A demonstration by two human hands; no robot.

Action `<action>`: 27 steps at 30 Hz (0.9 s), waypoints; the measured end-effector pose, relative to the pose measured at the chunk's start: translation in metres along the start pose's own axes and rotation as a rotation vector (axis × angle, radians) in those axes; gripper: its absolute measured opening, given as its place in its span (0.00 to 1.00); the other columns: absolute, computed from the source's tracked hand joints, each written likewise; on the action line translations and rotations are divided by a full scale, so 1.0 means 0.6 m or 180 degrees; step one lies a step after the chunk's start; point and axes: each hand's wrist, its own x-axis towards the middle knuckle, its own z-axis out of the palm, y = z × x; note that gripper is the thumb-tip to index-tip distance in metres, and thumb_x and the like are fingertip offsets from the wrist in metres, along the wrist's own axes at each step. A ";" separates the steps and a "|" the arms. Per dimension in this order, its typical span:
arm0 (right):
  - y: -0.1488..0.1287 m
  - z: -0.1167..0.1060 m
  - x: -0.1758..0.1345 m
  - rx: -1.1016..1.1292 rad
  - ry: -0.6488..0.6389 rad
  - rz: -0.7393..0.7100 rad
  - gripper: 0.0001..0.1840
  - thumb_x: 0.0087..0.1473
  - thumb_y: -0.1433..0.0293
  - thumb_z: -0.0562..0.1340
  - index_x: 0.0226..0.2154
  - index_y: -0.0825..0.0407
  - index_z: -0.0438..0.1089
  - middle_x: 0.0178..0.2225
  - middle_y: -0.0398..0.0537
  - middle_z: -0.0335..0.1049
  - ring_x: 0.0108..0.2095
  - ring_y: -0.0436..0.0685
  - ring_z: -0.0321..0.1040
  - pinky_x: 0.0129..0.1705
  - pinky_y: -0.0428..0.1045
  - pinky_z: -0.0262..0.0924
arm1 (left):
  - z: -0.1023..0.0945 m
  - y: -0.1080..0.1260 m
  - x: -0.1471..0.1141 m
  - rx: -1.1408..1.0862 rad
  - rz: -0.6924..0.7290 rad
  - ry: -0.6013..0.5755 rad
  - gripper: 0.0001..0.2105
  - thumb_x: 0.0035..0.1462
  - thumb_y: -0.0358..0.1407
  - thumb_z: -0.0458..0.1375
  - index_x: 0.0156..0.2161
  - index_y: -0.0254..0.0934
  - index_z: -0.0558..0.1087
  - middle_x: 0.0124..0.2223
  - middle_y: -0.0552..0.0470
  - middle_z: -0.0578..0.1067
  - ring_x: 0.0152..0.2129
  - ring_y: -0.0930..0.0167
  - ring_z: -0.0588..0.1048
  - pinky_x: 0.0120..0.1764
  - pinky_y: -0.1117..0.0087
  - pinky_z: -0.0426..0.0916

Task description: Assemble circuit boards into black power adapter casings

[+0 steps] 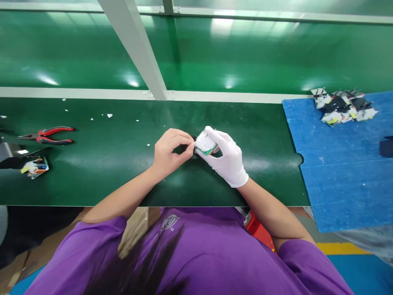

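Observation:
A small circuit board (pixel 206 142) with a white covering on its face and a green edge is held over the middle of the bench. My right hand (pixel 225 155), in a white glove, grips it between thumb and fingers. My left hand (pixel 173 149) is bare, with its thumb and fingertips pinched together at the board's left edge. What the left fingertips pinch is too small to make out. A bit of something dark shows just behind those fingertips.
Red-handled pliers (pixel 55 135) lie at the left of the green bench (pixel 123 176), above another circuit board (pixel 35 167). White scraps (pixel 109 115) are scattered toward the back. At right, several assembled boards (pixel 344 106) rest on a blue sheet (pixel 344 176). A slanted metal post (pixel 135 45) stands behind.

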 end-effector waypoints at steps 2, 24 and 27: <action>0.004 0.000 -0.001 -0.0091 -0.0024 -0.0084 0.25 0.58 0.65 0.64 0.58 0.49 0.67 0.51 0.52 0.74 0.46 0.56 0.74 0.42 0.46 0.73 | -0.002 -0.001 0.002 0.0120 -0.0052 -0.0143 0.04 0.56 0.33 0.59 0.30 0.40 0.74 0.32 0.54 0.81 0.31 0.71 0.77 0.38 0.66 0.73; 0.007 -0.008 -0.001 -0.1064 -0.0196 -0.0671 0.21 0.63 0.73 0.58 0.55 0.39 0.71 0.52 0.47 0.74 0.38 0.53 0.77 0.44 0.47 0.74 | -0.010 0.000 0.003 0.0623 -0.0104 -0.0404 0.09 0.56 0.37 0.60 0.26 0.39 0.71 0.29 0.54 0.78 0.27 0.73 0.73 0.31 0.71 0.66; 0.003 -0.004 -0.005 -0.1024 -0.0185 -0.0837 0.22 0.63 0.75 0.56 0.53 0.39 0.72 0.52 0.46 0.73 0.37 0.52 0.77 0.42 0.45 0.74 | -0.008 0.006 -0.003 0.0867 -0.0260 -0.0656 0.09 0.56 0.35 0.57 0.26 0.38 0.72 0.24 0.57 0.75 0.18 0.77 0.68 0.23 0.73 0.58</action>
